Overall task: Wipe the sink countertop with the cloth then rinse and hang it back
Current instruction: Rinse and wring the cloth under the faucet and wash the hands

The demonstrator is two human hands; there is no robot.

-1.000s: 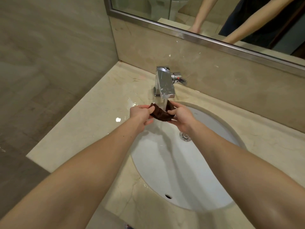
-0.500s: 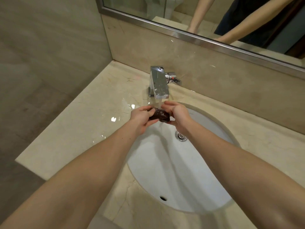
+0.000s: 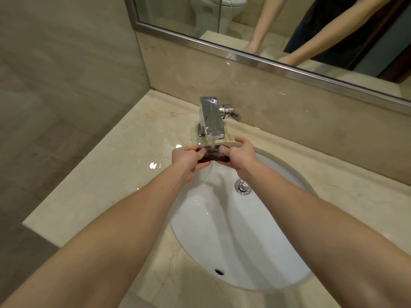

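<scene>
Both my forearms reach up from the lower corners of the frame and meet just above centre, under the spout of the chrome faucet (image 3: pixel 211 118). My left hand (image 3: pixel 185 157) has its fingers curled round the left end of the dark brown cloth (image 3: pixel 213 155), back of the hand facing up. My right hand (image 3: pixel 241 155) grips the right end, thumb tucked in toward the cloth and the upper finger arched above it. The hands sit close together, only the cloth between them.

The cloth is bunched into a short, wet roll. Its long axis runs left to right across the frame, close to level. It hangs over the back edge of the white sink basin (image 3: pixel 233 241), with the water stream (image 3: pixel 213 143) falling onto its top. The drain plug (image 3: pixel 242 187) lies lower right of it. Puddles shine on the marble counter (image 3: pixel 100 185) just left of my left hand.
</scene>
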